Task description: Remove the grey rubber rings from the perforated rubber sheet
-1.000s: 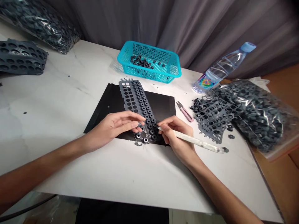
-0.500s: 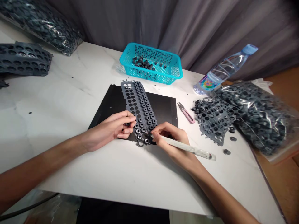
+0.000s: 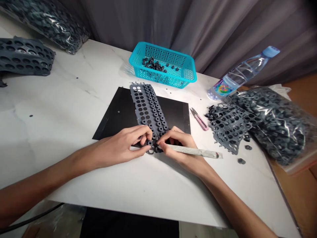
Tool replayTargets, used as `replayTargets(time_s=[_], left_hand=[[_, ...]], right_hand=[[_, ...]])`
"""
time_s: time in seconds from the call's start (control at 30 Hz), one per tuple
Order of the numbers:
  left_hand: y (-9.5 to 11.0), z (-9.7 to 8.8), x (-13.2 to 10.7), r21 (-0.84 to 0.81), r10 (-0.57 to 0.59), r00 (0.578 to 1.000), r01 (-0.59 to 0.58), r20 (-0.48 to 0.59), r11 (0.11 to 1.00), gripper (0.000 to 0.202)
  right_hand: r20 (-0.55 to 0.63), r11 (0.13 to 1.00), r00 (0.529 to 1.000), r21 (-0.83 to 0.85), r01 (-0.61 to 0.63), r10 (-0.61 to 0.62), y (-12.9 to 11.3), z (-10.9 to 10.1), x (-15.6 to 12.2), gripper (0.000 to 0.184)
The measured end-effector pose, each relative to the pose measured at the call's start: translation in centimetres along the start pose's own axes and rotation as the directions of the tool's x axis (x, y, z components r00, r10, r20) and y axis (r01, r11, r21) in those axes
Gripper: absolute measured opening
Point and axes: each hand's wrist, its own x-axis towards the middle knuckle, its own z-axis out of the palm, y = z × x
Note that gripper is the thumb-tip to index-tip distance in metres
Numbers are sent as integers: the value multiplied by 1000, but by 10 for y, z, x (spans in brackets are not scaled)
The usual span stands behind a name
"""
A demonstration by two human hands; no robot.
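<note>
A dark grey moulded rubber sheet [image 3: 142, 105] lies on a black mat [image 3: 112, 112]. Its left rows are open holes; its right rows carry ring-shaped rubber pieces. My left hand [image 3: 128, 142] is at the sheet's near end, thumb and curled forefinger closed around the edge by one of the rings [image 3: 150, 143]. In my right hand [image 3: 182, 145] is a pen-like tool [image 3: 195, 151] with a whitish wrapped handle, gripped like a pencil. Its tip, hidden by the fingers, points at the same near end. Both hands' fingertips are close together there.
Behind the mat stands a turquoise basket [image 3: 160, 77] with small black pieces. To the right are pink thread snips [image 3: 199, 119], a water bottle [image 3: 224, 86], a holed rubber sheet [image 3: 226, 127] and a full plastic bag [image 3: 279, 129]. Another rubber sheet [image 3: 24, 56] and bag [image 3: 61, 29] lie left.
My left hand has moved right and down, closing on the sheet's near end. The tool in my right hand has shifted slightly, its handle now flatter. The whole view has shifted a little.
</note>
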Motion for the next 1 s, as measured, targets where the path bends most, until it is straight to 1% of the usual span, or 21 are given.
replayTargets(time_s=[0.13, 0.2, 0.27, 0.4, 0.5, 0.6, 0.73, 0.87, 1.0], left_hand=[[-3, -1, 1, 1, 67, 998, -67, 14, 998, 13], [-4, -3, 1, -12, 77, 997, -77, 19, 997, 11], [-5, -6, 2, -47, 45, 998, -44, 32, 998, 8], [-3, -14, 4, -165, -49, 994, 65, 95, 984, 14], [-3, -18, 4, -239, -87, 982, 126, 168, 963, 20], [-4, -20, 4, -259, -109, 969, 167, 223, 951, 23], [-5, -20, 3, -264, -104, 967, 165, 231, 950, 23], [-3, -22, 2, -237, -77, 971, 132, 225, 962, 23], [-2, -24, 2, -236, -55, 973, 109, 223, 966, 22]], right_hand=[[6, 1000, 1000, -2, -6, 6, -1, 1, -1, 11], [1, 1000, 1000, -9, -5, 5, -1, 1, -1, 12], [-10, 1000, 1000, -14, -6, 5, -1, 2, -2, 13], [-32, 1000, 999, 2, -21, 21, -2, 2, -3, 11], [-90, 998, 995, 53, -47, 51, -1, 2, -3, 8], [-154, 992, 984, 101, -70, 85, 2, 4, -4, 10], [-198, 988, 974, 131, -81, 106, 5, 5, -3, 13], [-257, 988, 962, 140, -62, 96, 7, 5, -2, 14], [-272, 983, 955, 165, -77, 121, 12, 4, -3, 13]])
